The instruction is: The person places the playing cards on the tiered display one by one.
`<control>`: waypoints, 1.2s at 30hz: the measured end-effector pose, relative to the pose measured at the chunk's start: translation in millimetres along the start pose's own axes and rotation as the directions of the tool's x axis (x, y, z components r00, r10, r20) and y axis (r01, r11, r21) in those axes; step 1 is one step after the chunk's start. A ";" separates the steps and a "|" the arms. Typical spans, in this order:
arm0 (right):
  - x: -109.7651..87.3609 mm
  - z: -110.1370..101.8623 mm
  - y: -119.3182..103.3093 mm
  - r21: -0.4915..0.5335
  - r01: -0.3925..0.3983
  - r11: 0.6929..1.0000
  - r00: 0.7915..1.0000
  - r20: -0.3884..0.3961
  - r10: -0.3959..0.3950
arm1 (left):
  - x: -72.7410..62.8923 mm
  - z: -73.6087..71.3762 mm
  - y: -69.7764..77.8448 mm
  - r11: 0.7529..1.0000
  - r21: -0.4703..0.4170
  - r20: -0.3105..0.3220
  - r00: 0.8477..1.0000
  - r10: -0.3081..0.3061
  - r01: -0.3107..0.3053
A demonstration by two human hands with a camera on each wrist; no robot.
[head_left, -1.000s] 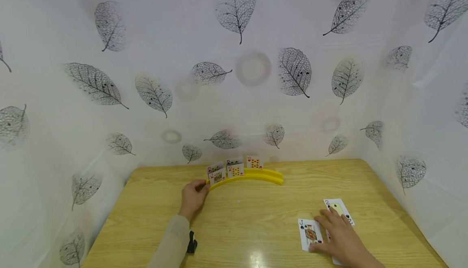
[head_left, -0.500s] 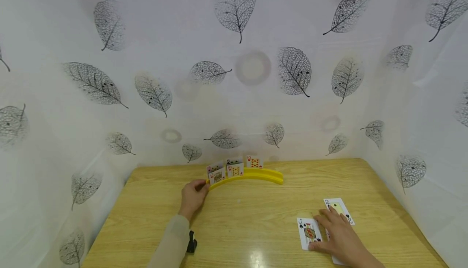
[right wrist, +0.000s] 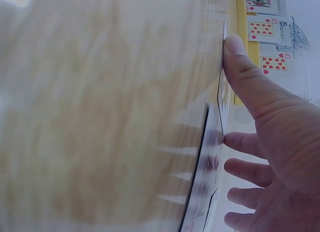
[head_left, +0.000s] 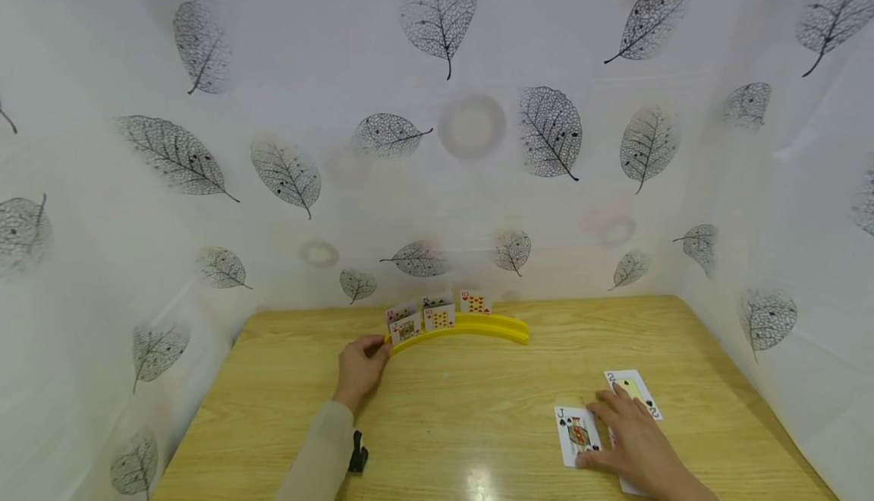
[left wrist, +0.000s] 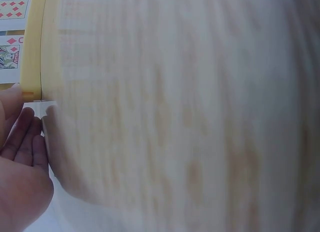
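My left hand (head_left: 362,372) pinches the left end of a curved yellow card holder (head_left: 492,325); the left wrist view shows the thumb against that end and the other fingers bent beside it. Playing cards stand in the holder, including a jack of diamonds (head_left: 407,329), a ten of diamonds (head_left: 440,319) and a ten of hearts (head_left: 476,303). My right hand (head_left: 638,440) is spread over cards lying on the table. Its thumb and index finger touch the jack of spades (head_left: 577,433). The two of spades (head_left: 631,387) lies partly beneath the fingers, and another card is mostly hidden.
A small black object (head_left: 358,454) lies on the wooden table (head_left: 464,417) beside the left sleeve (head_left: 317,455). Behind the table hangs a white curtain (head_left: 478,205) with a leaf pattern, and it also encloses both sides.
The jack of spades has shifted very slightly up and left under the right hand. The left hand and the card holder stay where they were.
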State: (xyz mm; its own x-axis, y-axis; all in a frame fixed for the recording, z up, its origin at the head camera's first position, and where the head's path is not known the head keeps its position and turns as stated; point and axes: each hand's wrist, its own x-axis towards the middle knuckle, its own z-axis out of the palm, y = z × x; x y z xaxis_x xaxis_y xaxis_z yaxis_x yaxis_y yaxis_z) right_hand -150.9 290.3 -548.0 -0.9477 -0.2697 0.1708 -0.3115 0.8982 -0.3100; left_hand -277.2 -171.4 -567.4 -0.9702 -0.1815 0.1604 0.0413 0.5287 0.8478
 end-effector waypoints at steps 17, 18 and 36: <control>7.8 -0.3 -3.4 -0.003 -0.022 1.000 1.000 0.007 0.022 | -0.7 -1.1 3.7 1.000 0.007 0.010 1.000 -0.015 0.015; 7.9 0.1 -3.5 -0.003 -0.028 1.000 1.000 0.009 0.028 | -0.9 -0.7 3.8 1.000 0.005 0.007 1.000 -0.014 0.014; 8.1 -1.7 -4.8 -0.064 0.005 0.998 1.000 -0.019 -0.007 | 0.5 -1.1 4.0 1.000 0.003 0.011 1.000 -0.025 0.025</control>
State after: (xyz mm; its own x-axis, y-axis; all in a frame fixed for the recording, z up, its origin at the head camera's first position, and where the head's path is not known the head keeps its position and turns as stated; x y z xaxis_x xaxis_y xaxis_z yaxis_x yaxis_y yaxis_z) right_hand -156.9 284.3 -543.5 -0.9441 -0.2691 0.1906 -0.3115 0.9172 -0.2484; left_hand -277.3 -170.4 -563.3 -0.9735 -0.1858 0.1334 0.0159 0.5268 0.8498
